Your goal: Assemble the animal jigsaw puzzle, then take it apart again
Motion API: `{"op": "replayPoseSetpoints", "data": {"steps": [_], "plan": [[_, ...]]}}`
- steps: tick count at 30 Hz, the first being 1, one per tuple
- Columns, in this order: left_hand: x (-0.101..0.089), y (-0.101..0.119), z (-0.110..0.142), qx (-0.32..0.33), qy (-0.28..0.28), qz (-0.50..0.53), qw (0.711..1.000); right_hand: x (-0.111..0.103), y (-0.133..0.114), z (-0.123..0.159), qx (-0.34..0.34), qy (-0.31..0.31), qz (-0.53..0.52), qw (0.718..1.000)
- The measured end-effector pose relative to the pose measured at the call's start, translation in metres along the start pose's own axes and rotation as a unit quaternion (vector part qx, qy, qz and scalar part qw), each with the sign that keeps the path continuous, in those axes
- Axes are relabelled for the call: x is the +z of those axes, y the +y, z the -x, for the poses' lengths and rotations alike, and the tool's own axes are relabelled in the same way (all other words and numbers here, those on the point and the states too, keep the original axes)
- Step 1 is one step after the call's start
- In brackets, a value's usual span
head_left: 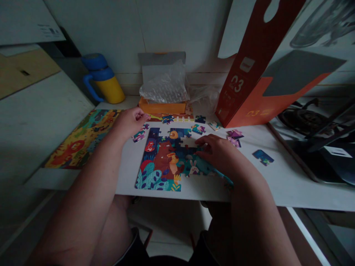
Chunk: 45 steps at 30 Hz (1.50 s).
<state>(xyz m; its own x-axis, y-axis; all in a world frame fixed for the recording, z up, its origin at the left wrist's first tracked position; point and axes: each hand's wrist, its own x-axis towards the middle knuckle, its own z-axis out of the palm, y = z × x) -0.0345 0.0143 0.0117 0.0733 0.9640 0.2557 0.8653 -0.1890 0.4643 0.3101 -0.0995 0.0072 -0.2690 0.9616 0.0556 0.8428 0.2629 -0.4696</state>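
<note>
A partly assembled jigsaw puzzle [166, 159] lies on the white tabletop, showing a brown bear, a smaller orange animal and a white rabbit. Gaps show in its upper part. My right hand [215, 149] rests over its right side, fingers bent and apart, the tips beside a gap; the palm hides some of the picture. Above the puzzle's upper left, my left hand [133, 123] has its fingers curled together; whatever may be in them is too small to make out. Loose puzzle pieces [139, 136] lie just below it. Several more, including a purple piece [234, 137] and a blue piece [263, 157], are scattered behind and to the right.
An orange box [163, 108] with clear plastic wrap stands behind the puzzle. A colourful picture sheet [80, 138] lies at left, near a blue-and-yellow flask [107, 83]. A tall orange carton [244, 92] and a black stove [313, 140] occupy the right.
</note>
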Motion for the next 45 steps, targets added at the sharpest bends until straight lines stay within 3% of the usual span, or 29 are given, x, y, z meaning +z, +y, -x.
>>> {"op": "replayPoseSetpoints", "data": {"steps": [3,7,10,17,21,25,31,38,45], "plan": [[-0.014,-0.012,-0.001,-0.024,-0.013,-0.036,0.999,0.001,0.001,0.0,0.0,-0.001,-0.001,1.0],[-0.028,-0.031,0.0,-0.034,-0.127,-0.078,0.988,0.002,0.003,-0.001,-0.013,0.005,0.0,1.0],[-0.032,-0.037,0.001,-0.032,-0.17,-0.109,0.979,0.003,0.004,-0.001,-0.016,0.002,-0.006,1.0],[-0.029,-0.038,-0.001,-0.017,-0.188,-0.098,0.977,0.002,0.002,-0.001,-0.006,-0.002,-0.003,1.0],[-0.028,-0.035,-0.001,-0.046,-0.217,-0.07,0.972,0.002,0.001,-0.001,-0.015,0.001,-0.004,1.0],[-0.025,-0.034,0.0,-0.048,-0.181,-0.049,0.981,0.004,0.004,-0.001,-0.015,0.006,-0.005,1.0],[-0.02,-0.033,0.0,-0.022,-0.204,0.094,0.974,0.005,0.006,-0.001,-0.016,0.002,-0.006,1.0],[-0.014,-0.008,0.005,0.002,-0.212,0.233,0.949,0.003,0.004,-0.002,-0.01,0.007,-0.002,1.0],[0.01,0.038,0.02,0.094,-0.298,0.327,0.892,-0.001,0.005,0.0,0.002,0.121,-0.044,0.992]]}}
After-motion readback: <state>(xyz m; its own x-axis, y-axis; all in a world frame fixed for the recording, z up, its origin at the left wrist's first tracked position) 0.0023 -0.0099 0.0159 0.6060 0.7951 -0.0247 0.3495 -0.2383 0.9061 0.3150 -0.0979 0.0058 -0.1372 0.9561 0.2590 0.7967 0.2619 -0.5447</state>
